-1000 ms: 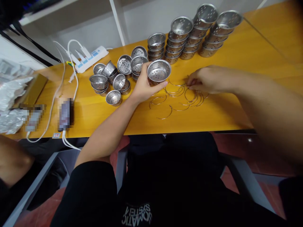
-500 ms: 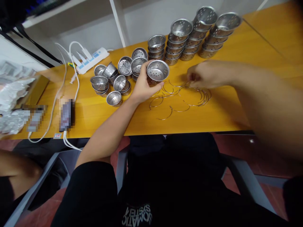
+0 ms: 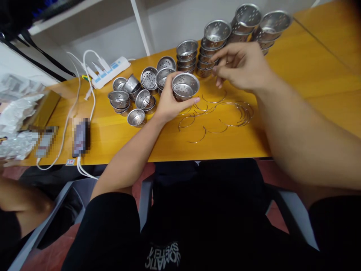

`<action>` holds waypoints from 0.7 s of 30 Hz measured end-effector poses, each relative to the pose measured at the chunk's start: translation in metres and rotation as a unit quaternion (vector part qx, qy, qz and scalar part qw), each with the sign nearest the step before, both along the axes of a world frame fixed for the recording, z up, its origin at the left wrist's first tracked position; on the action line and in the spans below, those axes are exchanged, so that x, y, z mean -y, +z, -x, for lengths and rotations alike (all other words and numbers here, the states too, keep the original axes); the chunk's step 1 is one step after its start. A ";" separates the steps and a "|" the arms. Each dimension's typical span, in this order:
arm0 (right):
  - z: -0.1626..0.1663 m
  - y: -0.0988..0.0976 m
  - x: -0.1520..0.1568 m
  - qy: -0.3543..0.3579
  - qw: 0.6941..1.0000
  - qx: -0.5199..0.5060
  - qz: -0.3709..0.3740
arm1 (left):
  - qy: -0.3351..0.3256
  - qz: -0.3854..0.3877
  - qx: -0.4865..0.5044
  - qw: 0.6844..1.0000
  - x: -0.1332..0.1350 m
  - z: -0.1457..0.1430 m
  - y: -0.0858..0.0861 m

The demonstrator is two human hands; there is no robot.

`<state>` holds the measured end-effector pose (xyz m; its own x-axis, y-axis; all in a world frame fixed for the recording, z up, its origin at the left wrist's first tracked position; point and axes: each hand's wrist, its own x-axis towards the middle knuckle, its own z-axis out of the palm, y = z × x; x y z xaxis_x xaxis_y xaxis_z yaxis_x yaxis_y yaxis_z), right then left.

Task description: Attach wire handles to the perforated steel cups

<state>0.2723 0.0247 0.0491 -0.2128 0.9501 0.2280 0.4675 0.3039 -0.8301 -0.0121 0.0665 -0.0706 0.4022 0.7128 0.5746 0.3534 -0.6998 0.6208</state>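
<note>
My left hand (image 3: 168, 102) is wrapped around a perforated metal cup (image 3: 185, 86), holding it tilted with its mouth toward me above the table. To its right, my right hand (image 3: 235, 67) is raised with its fingers loosely apart; I see nothing between them. Several thin curved wires (image 3: 216, 132) lie scattered on the table below the hands. Behind the right hand's fingertips stands a stack of perforated cups (image 3: 216, 34), partly hidden by the hand.
More cup stacks (image 3: 186, 52) line the back of the yellow table (image 3: 166, 145). Several loose cups (image 3: 136, 117) cluster left of my left hand. A white power strip (image 3: 111, 71) with cables, a phone (image 3: 81, 137) and plastic bags (image 3: 17, 113) are farther left. Another person's arm (image 3: 24, 201) is at lower left.
My right hand has lifted up from the wires, and its curled fingers have opened. The left hand and its cup have shifted slightly left.
</note>
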 end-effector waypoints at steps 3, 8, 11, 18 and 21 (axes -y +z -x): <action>0.000 -0.015 -0.004 0.001 1.000 0.007 -0.002 | -0.005 -0.016 0.013 1.000 -0.008 0.001 -0.008; -0.003 -0.024 -0.004 -0.006 1.000 0.011 0.008 | -0.024 -0.035 0.036 0.998 -0.020 0.005 -0.016; -0.002 -0.027 -0.005 -0.014 0.999 0.039 -0.015 | -0.010 -0.031 0.034 0.999 -0.014 0.008 -0.007; 0.000 -0.022 -0.003 -0.037 0.997 0.058 -0.019 | 0.023 -0.040 0.018 0.999 -0.001 0.009 0.005; 0.001 -0.019 0.001 -0.057 0.996 0.068 -0.008 | 0.010 -0.028 0.006 1.000 -0.003 0.009 0.004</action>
